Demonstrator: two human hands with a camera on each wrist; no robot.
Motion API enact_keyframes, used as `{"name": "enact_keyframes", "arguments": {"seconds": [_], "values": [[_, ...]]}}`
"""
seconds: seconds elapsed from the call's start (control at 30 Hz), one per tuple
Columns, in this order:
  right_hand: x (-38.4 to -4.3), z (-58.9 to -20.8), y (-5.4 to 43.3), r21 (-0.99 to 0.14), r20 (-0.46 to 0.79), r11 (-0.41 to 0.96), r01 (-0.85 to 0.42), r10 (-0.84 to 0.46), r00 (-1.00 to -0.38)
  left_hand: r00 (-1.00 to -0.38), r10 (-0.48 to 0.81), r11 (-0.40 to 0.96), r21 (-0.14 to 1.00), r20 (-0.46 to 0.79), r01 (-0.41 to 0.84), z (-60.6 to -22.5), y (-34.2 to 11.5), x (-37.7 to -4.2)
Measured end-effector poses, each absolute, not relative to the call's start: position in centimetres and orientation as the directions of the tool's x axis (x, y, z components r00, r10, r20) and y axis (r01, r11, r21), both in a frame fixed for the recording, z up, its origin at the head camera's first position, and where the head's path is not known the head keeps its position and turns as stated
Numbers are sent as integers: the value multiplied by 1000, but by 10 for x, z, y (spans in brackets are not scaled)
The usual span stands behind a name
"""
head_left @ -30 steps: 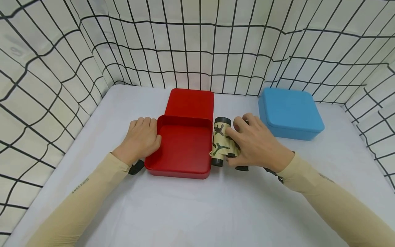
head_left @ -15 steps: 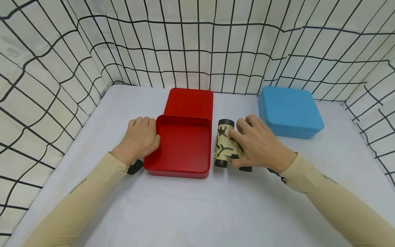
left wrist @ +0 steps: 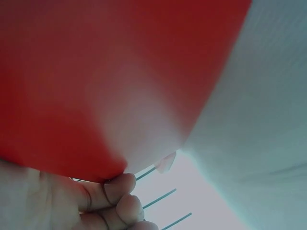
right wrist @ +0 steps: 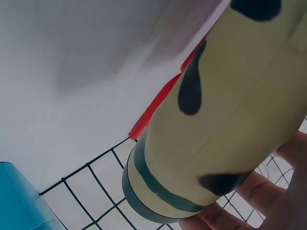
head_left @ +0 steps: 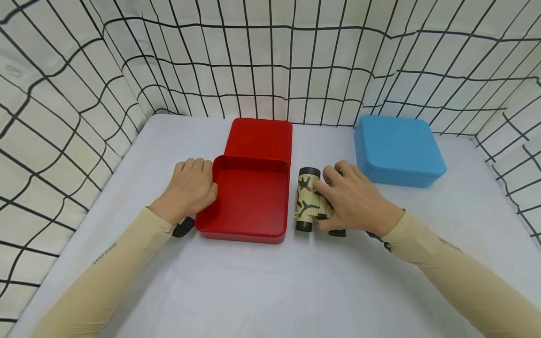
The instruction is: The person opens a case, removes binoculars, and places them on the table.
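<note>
An open red box [head_left: 251, 237] stands on the white surface, its lid [head_left: 259, 138] folded back behind it. My left hand [head_left: 188, 188] grips the box's left wall near the back corner, thumb over the rim. In the left wrist view, fingertips [left wrist: 125, 184] curl at the edge of the red wall [left wrist: 96, 86]. Just right of the box, my right hand [head_left: 352, 199] holds camouflage binoculars [head_left: 305, 199] from above. One barrel [right wrist: 216, 120] fills much of the right wrist view, with fingers [right wrist: 261, 191] behind it. The hand hides most of the other barrel in the head view.
A closed blue box [head_left: 399, 150] sits at the back right, beyond my right hand. Black wire grid [head_left: 270, 68] over white cloth walls in the back and both sides. Bare white surface [head_left: 236, 286] lies in front of the red box.
The binoculars in my right hand have shifted slightly right, away from the red box's wall, and a touch nearer to me. My left hand keeps its grip on the box.
</note>
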State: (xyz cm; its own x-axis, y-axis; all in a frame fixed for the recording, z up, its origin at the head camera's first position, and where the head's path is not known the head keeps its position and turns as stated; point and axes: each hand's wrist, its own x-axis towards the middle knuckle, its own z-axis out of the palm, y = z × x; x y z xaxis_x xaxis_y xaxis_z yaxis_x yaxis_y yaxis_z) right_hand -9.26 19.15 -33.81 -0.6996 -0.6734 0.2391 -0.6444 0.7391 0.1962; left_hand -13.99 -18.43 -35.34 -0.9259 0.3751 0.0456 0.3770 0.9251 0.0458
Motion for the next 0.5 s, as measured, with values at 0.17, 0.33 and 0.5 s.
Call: {"name": "enact_keyframes", "arguments": {"seconds": [0.17, 0.33, 0.5], "values": [[-95, -342, 190, 192, 239, 737, -648, -676, -697, -929, 367, 927, 61, 46, 369, -353, -184, -141], [-95, -346, 188, 182, 211, 739, -648, -673, -709, -934, 355, 931, 72, 31, 357, -354, -185, -139], [-93, -350, 186, 178, 171, 745, -643, -666, -726, -934, 356, 932, 57, 40, 358, -356, -185, -138]]}}
